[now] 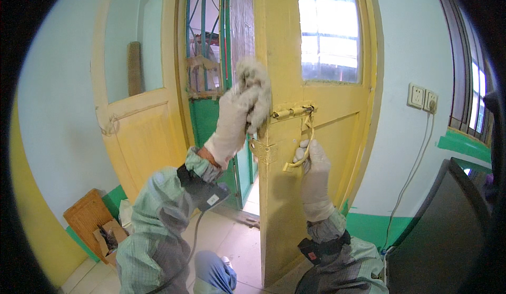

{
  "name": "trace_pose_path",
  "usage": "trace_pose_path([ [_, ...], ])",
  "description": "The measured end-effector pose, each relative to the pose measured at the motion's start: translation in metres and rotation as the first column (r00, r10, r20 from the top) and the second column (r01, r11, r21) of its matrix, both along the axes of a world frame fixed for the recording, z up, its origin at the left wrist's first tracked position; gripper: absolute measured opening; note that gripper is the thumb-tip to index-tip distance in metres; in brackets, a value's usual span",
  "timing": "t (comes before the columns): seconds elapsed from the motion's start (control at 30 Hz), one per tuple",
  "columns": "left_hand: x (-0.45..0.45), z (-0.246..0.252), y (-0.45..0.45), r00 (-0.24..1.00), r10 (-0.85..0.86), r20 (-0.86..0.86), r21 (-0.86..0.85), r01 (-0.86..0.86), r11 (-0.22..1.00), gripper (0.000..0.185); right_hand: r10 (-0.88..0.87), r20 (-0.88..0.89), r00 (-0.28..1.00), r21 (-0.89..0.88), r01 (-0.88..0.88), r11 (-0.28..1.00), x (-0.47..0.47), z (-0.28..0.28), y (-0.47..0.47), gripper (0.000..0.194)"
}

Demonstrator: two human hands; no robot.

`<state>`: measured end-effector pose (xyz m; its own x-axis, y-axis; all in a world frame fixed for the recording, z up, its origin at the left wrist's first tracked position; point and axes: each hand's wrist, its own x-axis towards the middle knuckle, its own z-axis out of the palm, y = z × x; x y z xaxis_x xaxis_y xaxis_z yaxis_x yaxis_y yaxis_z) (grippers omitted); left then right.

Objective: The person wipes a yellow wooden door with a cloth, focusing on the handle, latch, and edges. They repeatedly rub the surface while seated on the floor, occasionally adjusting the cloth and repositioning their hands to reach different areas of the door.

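Note:
My left hand [233,120], in a white glove, grips a bunched pale cloth [253,72], blurred, at the free edge of a yellow wooden door [284,199]. In its matching glove, my right hand [314,167] is closed around the curved yellow pull handle [311,132] on the door's face. Above that handle sits a yellow-painted slide bolt [292,112] with bare metal showing at its ends. A hasp plate [263,151] is fixed at the door's edge, below the cloth. The upper door holds a glass pane [330,41].
A second yellow door leaf [146,128] stands at left. Between the leaves is a green metal gate [205,124]. Wall sockets [423,97] with hanging cords are at right, above a dark panel-like object [431,223]. A wooden board [89,219] and cardboard box [110,236] lie low at left.

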<state>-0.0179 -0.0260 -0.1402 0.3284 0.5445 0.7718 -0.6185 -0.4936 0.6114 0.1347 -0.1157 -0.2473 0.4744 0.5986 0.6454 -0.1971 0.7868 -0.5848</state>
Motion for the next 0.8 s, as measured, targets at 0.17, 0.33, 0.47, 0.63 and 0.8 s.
trace_pose_path([
  [0.17,0.002,0.078,-0.001,0.999,-0.011,0.039,0.143,0.006,0.99,0.032,-0.041,0.023,0.999,-0.008,0.041,0.999,0.0,0.001,-0.001,0.03],
  [0.33,0.01,0.157,0.004,0.986,-0.122,0.109,0.324,0.081,0.943,0.042,-0.012,0.002,1.0,-0.018,0.012,1.0,-0.002,0.002,-0.001,0.03],
  [0.47,0.014,0.167,0.008,0.971,-0.183,0.154,0.3,0.13,0.945,0.043,-0.022,0.002,1.0,-0.049,0.023,0.999,-0.002,0.002,-0.003,0.03],
  [0.63,0.003,0.11,0.001,0.997,0.063,0.044,0.157,-0.069,0.985,0.041,-0.008,-0.014,1.0,-0.029,0.007,1.0,-0.003,0.002,-0.004,0.031],
  [0.8,-0.001,0.044,-0.021,0.983,0.177,0.05,0.218,-0.183,0.959,0.043,-0.045,0.007,0.999,-0.035,0.045,0.998,-0.002,0.002,-0.003,0.032],
])
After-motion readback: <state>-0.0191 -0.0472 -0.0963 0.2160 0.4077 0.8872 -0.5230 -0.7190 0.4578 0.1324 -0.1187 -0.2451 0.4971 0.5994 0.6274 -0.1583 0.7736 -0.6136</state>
